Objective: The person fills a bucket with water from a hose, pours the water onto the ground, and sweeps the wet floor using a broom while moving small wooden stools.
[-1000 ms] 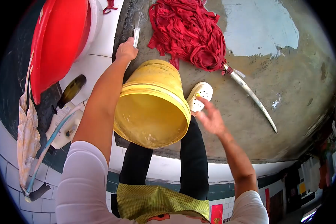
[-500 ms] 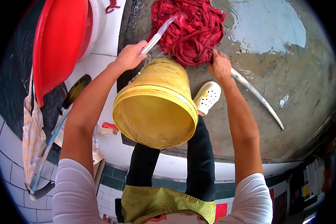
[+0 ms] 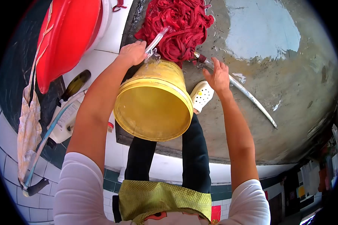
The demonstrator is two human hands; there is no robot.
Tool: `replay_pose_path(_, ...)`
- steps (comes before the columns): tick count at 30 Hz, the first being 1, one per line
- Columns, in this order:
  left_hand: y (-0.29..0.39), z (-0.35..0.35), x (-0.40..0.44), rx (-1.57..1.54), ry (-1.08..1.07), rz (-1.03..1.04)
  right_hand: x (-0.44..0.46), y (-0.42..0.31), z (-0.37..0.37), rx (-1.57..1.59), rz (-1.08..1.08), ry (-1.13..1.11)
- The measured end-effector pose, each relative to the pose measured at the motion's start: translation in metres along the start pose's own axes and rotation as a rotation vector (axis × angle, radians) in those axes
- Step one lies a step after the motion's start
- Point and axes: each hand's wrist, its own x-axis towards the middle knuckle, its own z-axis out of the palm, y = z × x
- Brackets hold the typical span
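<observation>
Beyond yellow round plastic bucket (image 3: 159,84), mop head of red cloth strips (image 3: 178,26) lies bunched on wet grey floor (image 3: 251,140). Your left hand (image 3: 133,54) wraps closed round slim white hose (image 3: 154,42), tip aimed into strips. Your right hand (image 3: 218,77), fingers loosely spread, grips nothing above pale stick handle (image 3: 253,100); contact unclear. Sweep water evenly across folds, not one spot; turn mop head by handle so underside gets rinsed too; mind wet footing under white perforated clog (image 3: 202,96).

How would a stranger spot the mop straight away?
Find the big yellow bucket by the person's legs. Just past its base lies the mop, a tangled red heap. Unlike the smooth red tub on the left, it is strips of cloth with a long pale handle.
</observation>
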Motion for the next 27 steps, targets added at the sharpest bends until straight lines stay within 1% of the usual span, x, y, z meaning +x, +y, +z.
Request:
replay_pose_path(1,-0.001,-0.009,-0.015,-0.052,0.007,-0.048,-0.017,0.003,-0.008,-0.004,0.072,-0.025)
replay_pose_path(2,-0.004,-0.015,-0.033,-0.063,0.025,-0.050,-0.035,0.008,-0.011,0.013,0.085,0.017)
replay_pose_path(3,-0.010,-0.017,-0.054,-0.169,0.128,-0.079,-0.055,0.027,-0.004,0.001,-0.027,0.085)
replay_pose_path(4,-0.020,-0.020,-0.079,-0.272,0.237,-0.109,-0.074,0.022,-0.012,0.004,0.101,-0.009)
replay_pose_path(5,-0.035,-0.020,-0.108,-0.438,0.345,-0.109,-0.092,0.016,-0.024,0.010,0.227,-0.097)
replay_pose_path(6,-0.052,-0.014,-0.142,-0.599,0.451,-0.104,-0.109,0.014,-0.029,0.037,0.284,-0.118)
replay_pose_path(7,-0.069,-0.006,-0.183,-0.683,0.585,-0.168,-0.127,0.014,-0.031,0.067,0.341,-0.144)
replay_pose_path(8,-0.084,-0.008,-0.235,-0.783,0.541,-0.356,-0.143,0.015,-0.029,0.052,0.371,-0.126)
replay_pose_path(9,-0.112,0.016,-0.286,-0.989,0.576,-0.585,-0.157,0.014,-0.033,0.038,0.391,-0.116)
replay_pose_path(10,-0.122,0.013,-0.346,-1.158,0.574,-0.816,-0.169,0.004,-0.043,0.070,0.428,-0.159)
replay_pose_path(11,-0.136,0.004,-0.416,-1.309,0.595,-1.074,-0.181,-0.001,-0.049,0.061,0.395,-0.181)
replay_pose_path(12,-0.151,0.007,-0.479,-1.264,0.681,-1.235,-0.189,-0.007,-0.053,0.090,0.383,-0.185)
replay_pose_path(14,-0.166,-0.015,-0.590,-1.271,1.014,-1.571,-0.200,-0.024,-0.065,0.154,0.404,-0.215)
replay_pose_path(15,-0.175,-0.024,-0.637,-1.248,1.221,-1.660,-0.201,-0.021,-0.064,0.159,0.356,-0.239)
replay_pose_path(16,-0.184,-0.037,-0.676,-1.102,1.349,-1.738,-0.203,-0.022,-0.064,0.155,0.304,-0.230)
replay_pose_path(17,-0.190,-0.049,-0.706,-0.961,1.420,-1.806,-0.204,-0.026,-0.068,0.113,0.303,-0.273)
replay_pose_path(18,-0.198,-0.059,-0.727,-0.834,1.416,-1.833,-0.201,-0.023,-0.060,0.122,0.245,-0.281)
replay_pose_path(20,-0.217,-0.071,-0.749,-0.786,1.284,-1.821,-0.198,-0.003,-0.053,0.103,0.370,-0.310)
replay_pose_path(21,-0.229,-0.079,-0.746,-0.802,1.191,-1.798,-0.199,-0.006,-0.059,0.097,0.288,-0.265)
replay_pose_path(22,-0.246,-0.077,-0.749,-1.002,1.123,-1.686,-0.206,-0.021,-0.072,0.078,0.247,-0.209)
replay_pose_path(23,-0.259,-0.082,-0.740,-1.040,1.081,-1.698,-0.212,-0.041,-0.088,0.154,0.314,-0.204)
replay_pose_path(24,-0.258,-0.098,-0.727,-1.048,1.113,-1.588,-0.213,-0.044,-0.095,0.118,0.312,-0.183)
replay_pose_path(25,-0.282,-0.088,-0.725,-1.085,1.195,-1.514,-0.216,-0.050,-0.105,0.103,0.342,-0.177)
replay_pose_path(26,-0.311,-0.070,-0.726,-0.898,1.318,-1.379,-0.217,-0.049,-0.109,0.069,0.337,-0.174)
replay_pose_path(27,-0.309,-0.079,-0.723,-0.819,1.160,-1.447,-0.220,-0.052,-0.117,0.078,0.335,-0.172)
